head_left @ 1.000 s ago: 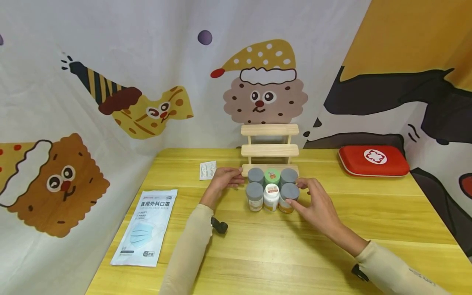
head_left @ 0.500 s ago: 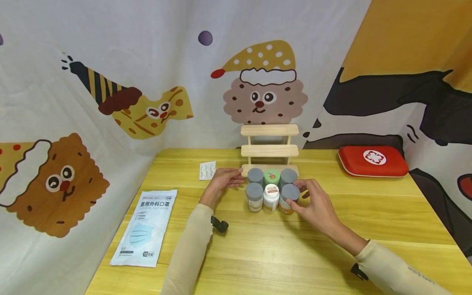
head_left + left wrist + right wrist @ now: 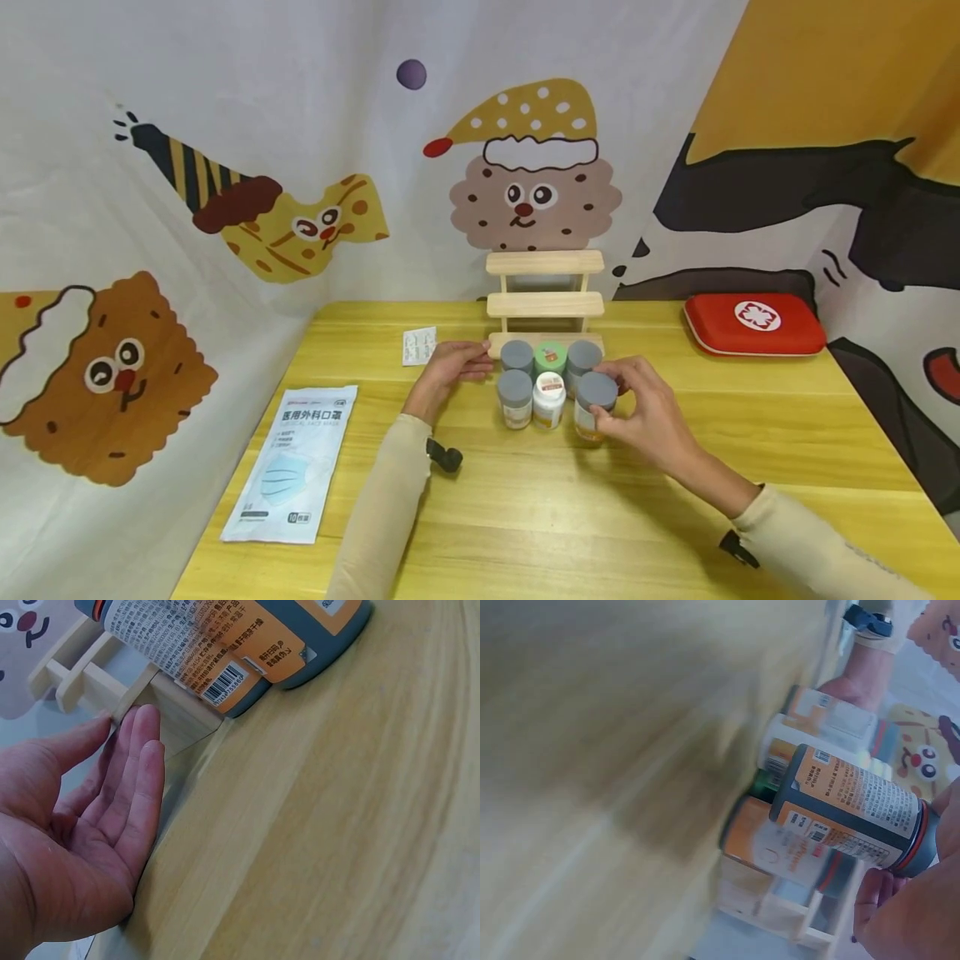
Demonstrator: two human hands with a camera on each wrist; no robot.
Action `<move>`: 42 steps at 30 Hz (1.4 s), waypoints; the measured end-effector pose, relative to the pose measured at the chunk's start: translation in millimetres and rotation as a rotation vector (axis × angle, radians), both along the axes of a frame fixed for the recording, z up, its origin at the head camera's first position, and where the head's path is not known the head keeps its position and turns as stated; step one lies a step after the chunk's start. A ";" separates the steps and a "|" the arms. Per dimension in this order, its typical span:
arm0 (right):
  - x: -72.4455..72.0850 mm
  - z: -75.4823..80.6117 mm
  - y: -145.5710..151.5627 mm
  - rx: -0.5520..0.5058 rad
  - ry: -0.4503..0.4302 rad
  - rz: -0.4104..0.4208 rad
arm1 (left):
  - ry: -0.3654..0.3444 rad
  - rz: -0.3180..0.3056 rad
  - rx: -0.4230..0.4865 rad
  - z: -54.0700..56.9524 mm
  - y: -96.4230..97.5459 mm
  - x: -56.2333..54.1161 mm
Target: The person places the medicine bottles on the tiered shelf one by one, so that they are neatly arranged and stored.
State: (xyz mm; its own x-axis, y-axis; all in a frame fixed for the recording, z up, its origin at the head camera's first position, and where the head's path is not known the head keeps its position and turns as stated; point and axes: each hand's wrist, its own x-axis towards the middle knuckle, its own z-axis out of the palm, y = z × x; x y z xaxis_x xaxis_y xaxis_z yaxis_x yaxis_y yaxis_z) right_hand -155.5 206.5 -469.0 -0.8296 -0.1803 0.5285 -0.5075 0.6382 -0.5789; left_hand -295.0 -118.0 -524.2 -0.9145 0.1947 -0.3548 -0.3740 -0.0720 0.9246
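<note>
My right hand [image 3: 651,412] grips a pill bottle [image 3: 596,393] by its grey lid, thumb at the front and fingers behind. In the right wrist view this pill bottle [image 3: 847,802] has an orange and white label and leans across the bottles behind it. My left hand [image 3: 448,371] is at the left end of a three-step wooden shelf [image 3: 545,305]; thumb and fingertips pinch the lowest step's end in the left wrist view. Several other bottles stand grouped before the shelf, among them a white bottle [image 3: 549,404], a green-lidded bottle [image 3: 551,357] and a grey-lidded bottle [image 3: 515,400].
A mask packet [image 3: 291,462] lies on the left of the wooden table [image 3: 525,517]. A small white blister sheet [image 3: 418,347] is beside my left hand. At the back right sits a red first-aid case [image 3: 753,325]. A patterned cloth [image 3: 360,125] hangs behind.
My right hand has drawn the front right bottle slightly rightward, away from the white one, and raised it a little. My left hand keeps its place at the shelf; the head view has shifted slightly.
</note>
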 end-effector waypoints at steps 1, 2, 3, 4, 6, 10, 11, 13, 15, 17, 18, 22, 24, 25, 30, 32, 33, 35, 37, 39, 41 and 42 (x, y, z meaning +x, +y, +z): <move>-0.2 3.3 0.1 -0.003 0.007 0.009 | 0.000 0.001 0.001 -0.1 -0.3 -0.1; -0.3 6.9 0.2 -0.005 0.013 0.016 | 0.000 0.001 0.000 0.1 -0.6 0.1; -0.4 10.7 0.3 -0.003 0.020 0.021 | -0.001 0.002 0.001 0.0 -0.7 0.1; -0.3 14.6 0.3 0.001 0.026 0.025 | -0.001 0.002 0.000 0.3 -0.7 0.4; -0.1 22.7 0.3 0.016 0.036 0.028 | 0.001 0.002 -0.003 0.5 -0.4 0.7; 1.1 39.8 0.0 0.059 0.055 0.029 | 0.003 0.001 -0.013 0.8 1.3 1.2; 1.3 44.2 -0.2 0.065 0.059 0.032 | 0.004 0.001 -0.015 0.4 1.9 1.1; 1.1 52.9 -0.8 0.069 0.073 0.044 | 0.007 0.000 -0.012 -0.5 2.7 1.0; -0.2 61.3 -2.0 0.063 0.083 0.062 | 0.017 -0.001 -0.011 -1.6 3.2 1.0; -2.1 68.9 -4.4 0.050 0.083 0.077 | 0.021 0.002 -0.006 -2.5 3.2 1.1; -3.4 72.6 -5.9 0.043 0.079 0.086 | 0.021 0.002 -0.004 -2.2 2.9 1.4; -9.9 88.2 -14.0 0.013 0.034 0.113 | 0.023 0.004 -0.009 -0.5 1.6 2.5; -15.2 95.9 -18.1 0.000 0.008 0.129 | 0.022 0.004 -0.009 0.3 1.1 2.6; -18.2 99.7 -20.2 -0.007 -0.003 0.136 | 0.022 0.004 -0.011 0.5 0.8 2.6; -35.0 114.1 -29.2 -0.050 -0.053 0.143 | 0.020 0.007 -0.010 0.2 -0.1 1.9; -41.5 117.5 -32.4 -0.063 -0.071 0.125 | 0.014 0.008 -0.005 0.0 -0.4 1.8; -44.9 118.6 -34.1 -0.071 -0.077 0.112 | 0.013 0.008 -0.003 -0.1 -0.5 1.7; -52.2 119.3 -37.2 -0.082 -0.083 0.083 | 0.007 0.008 0.003 -0.3 -0.8 1.5; -60.8 118.8 -40.3 -0.103 -0.085 0.063 | 0.003 0.008 0.007 -0.7 -1.1 1.0; -69.9 117.1 -43.3 -0.132 -0.081 0.050 | 0.003 0.006 0.004 -0.8 -1.2 0.7; -79.3 114.7 -46.1 -0.172 -0.087 0.047 | 0.003 0.005 0.002 -0.8 -1.3 0.5; -83.9 113.6 -47.5 -0.194 -0.091 0.049 | 0.004 0.004 0.001 -0.7 -1.2 0.4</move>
State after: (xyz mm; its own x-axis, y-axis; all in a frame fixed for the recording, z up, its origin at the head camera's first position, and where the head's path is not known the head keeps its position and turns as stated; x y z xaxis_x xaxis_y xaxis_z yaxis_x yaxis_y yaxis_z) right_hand -239.5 159.0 -355.4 -0.8683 -0.1243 0.4802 -0.4752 0.4864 -0.7332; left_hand -294.6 -119.2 -525.0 -0.9166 0.1916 -0.3509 -0.3701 -0.0743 0.9260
